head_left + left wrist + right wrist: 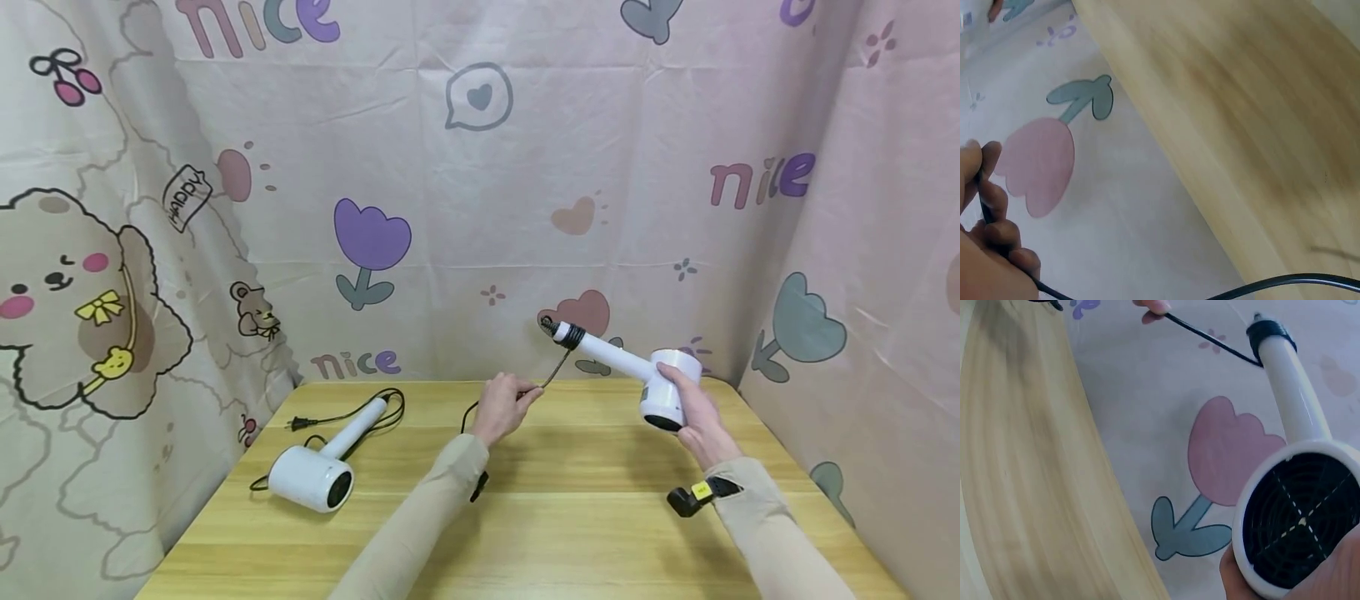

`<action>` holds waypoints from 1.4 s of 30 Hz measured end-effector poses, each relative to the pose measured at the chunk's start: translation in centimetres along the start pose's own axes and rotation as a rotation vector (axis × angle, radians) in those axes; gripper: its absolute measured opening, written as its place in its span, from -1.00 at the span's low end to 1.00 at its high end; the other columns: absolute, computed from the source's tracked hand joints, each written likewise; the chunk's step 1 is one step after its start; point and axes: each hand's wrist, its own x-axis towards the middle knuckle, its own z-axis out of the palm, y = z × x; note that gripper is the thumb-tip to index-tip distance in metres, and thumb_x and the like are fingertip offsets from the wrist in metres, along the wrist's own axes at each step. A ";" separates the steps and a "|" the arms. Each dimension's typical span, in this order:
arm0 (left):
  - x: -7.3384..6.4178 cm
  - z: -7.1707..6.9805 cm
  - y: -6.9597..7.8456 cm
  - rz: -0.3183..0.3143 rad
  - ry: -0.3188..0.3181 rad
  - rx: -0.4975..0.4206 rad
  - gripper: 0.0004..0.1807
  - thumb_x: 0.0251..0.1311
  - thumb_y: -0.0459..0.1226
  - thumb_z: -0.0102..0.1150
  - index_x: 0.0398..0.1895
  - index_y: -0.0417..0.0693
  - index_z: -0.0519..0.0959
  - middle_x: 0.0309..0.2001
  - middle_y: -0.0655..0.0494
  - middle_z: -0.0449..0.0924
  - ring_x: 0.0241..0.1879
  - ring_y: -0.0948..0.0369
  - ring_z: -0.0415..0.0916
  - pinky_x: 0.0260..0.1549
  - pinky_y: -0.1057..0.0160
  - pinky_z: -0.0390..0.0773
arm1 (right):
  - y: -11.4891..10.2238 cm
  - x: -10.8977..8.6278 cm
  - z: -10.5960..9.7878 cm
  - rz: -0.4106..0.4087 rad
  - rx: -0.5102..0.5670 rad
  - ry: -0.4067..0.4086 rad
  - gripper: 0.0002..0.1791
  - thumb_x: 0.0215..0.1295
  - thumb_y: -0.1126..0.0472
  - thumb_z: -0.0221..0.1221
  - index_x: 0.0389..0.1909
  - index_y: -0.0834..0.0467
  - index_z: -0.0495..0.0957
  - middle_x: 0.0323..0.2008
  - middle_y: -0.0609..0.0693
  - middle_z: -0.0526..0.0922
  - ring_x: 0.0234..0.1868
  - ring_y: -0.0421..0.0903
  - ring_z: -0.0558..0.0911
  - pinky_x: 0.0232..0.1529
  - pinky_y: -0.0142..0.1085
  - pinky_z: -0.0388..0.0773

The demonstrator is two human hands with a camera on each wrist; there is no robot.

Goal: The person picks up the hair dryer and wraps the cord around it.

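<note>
Clearly, the cord is what counts here. The left hand (pixel 504 410) pinches the black cord (pixel 557 368) with curled fingers, and the right hand (pixel 693 408) grips the white hair dryer (pixel 663 392) by its barrel, raised above the right side of the table (pixel 570 533). The handle (pixel 618 358) slants up and leftward, with coils (pixel 573 336) bunched near its tip. The step looks like working the cord around that handle. To do it well, hold the barrel steady, leave the stretch between hand and handle gently taut, and let each turn lie beside its neighbour; pulling hard could strain the cord where it leaves the handle.

The table has a pale wood grain. On its left side lies a second hair dryer (pixel 303 477), its cord loose about it and its plug (pixel 302 423) pointing left. Behind and to both sides hangs pale, creased cloth (pixel 480 208) printed with tulips, hearts, bears and the word "nice".
</note>
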 end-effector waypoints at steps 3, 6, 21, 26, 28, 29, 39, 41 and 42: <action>-0.4 0.2 0.4 0.038 0.011 0.041 -0.75 0.34 -0.04 0.16 -0.17 0.12 0.77 -0.50 0.26 0.62 -0.47 0.31 0.34 -0.32 0.29 0.39 | 0.7 0.2 0.3 -0.028 -0.049 0.075 -0.38 0.15 -0.08 0.37 0.06 0.00 0.23 -0.43 -0.23 0.58 -0.39 -0.27 0.63 -0.26 -0.34 0.66; -0.7 0.3 0.7 0.082 0.019 0.086 -0.77 0.33 -0.06 0.17 -0.21 0.12 0.78 -0.46 0.27 0.65 -0.44 0.31 0.41 -0.24 0.26 0.46 | 1.5 0.5 0.5 -0.078 -0.141 0.154 -0.15 0.12 -0.14 0.38 0.31 0.04 0.16 -0.29 -0.20 0.53 -0.36 -0.29 0.59 -0.26 -0.36 0.64; -0.7 -0.6 1.8 0.278 0.070 0.231 -0.87 0.23 -0.13 0.28 -0.28 0.08 0.74 -0.33 0.26 0.69 -0.38 0.29 0.46 -0.41 0.39 0.36 | 2.5 0.7 0.2 -0.417 -0.687 0.244 0.04 0.07 -0.29 0.35 0.45 0.11 0.13 0.19 0.22 0.43 0.03 0.11 0.53 -0.30 -0.29 0.64; -0.5 -1.2 1.4 0.348 0.143 0.245 -0.85 0.15 -0.12 0.36 -0.29 0.06 0.75 -0.38 0.26 0.65 -0.43 0.30 0.35 -0.44 0.40 0.29 | 2.1 0.7 -0.3 -0.497 -0.786 0.204 0.03 0.06 -0.25 0.38 0.45 0.10 0.15 0.11 0.27 0.48 -0.04 0.12 0.55 -0.34 -0.25 0.64; -0.4 -1.6 1.1 0.373 0.177 0.262 -0.85 0.08 -0.10 0.41 -0.33 0.08 0.74 -0.42 0.29 0.62 -0.45 0.31 0.29 -0.44 0.42 0.22 | 1.8 0.7 -0.5 -0.514 -0.820 0.163 0.02 0.06 -0.23 0.38 0.44 0.11 0.16 0.08 0.28 0.48 -0.08 0.11 0.55 -0.36 -0.24 0.65; -0.3 -1.7 0.9 0.383 0.190 0.267 -0.84 0.05 -0.09 0.43 -0.35 0.08 0.74 -0.45 0.29 0.59 -0.47 0.31 0.26 -0.45 0.42 0.18 | 1.7 0.7 -0.6 -0.521 -0.839 0.141 0.00 0.07 -0.22 0.38 0.43 0.13 0.18 0.06 0.29 0.48 -0.09 0.11 0.55 -0.38 -0.23 0.66; 0.5 -3.3 -0.5 0.364 0.236 0.221 -0.79 -0.02 -0.02 0.46 -0.39 0.10 0.77 -0.50 0.21 0.57 -0.45 0.27 0.24 -0.40 0.35 0.15 | 0.1 0.2 -1.1 -0.477 -1.025 -0.015 0.00 0.08 -0.26 0.35 0.38 0.22 0.18 0.00 0.35 0.52 -0.21 0.08 0.62 -0.39 -0.21 0.65; 0.5 -3.4 -0.6 0.348 0.218 0.214 -0.80 0.04 -0.02 0.42 -0.35 0.12 0.77 -0.50 0.23 0.55 -0.44 0.28 0.23 -0.39 0.36 0.15 | 0.2 0.3 -1.2 -0.456 -1.019 -0.046 -0.03 0.09 -0.23 0.36 0.35 0.23 0.20 0.00 0.35 0.53 -0.23 0.04 0.63 -0.37 -0.21 0.65; 0.5 -3.4 -0.7 0.343 0.211 0.209 -0.81 0.06 -0.03 0.40 -0.33 0.13 0.77 -0.49 0.23 0.54 -0.44 0.28 0.22 -0.39 0.36 0.15 | 0.3 0.4 -1.2 -0.448 -1.014 -0.062 -0.05 0.09 -0.21 0.37 0.34 0.24 0.21 -0.01 0.35 0.53 -0.24 0.03 0.63 -0.37 -0.21 0.66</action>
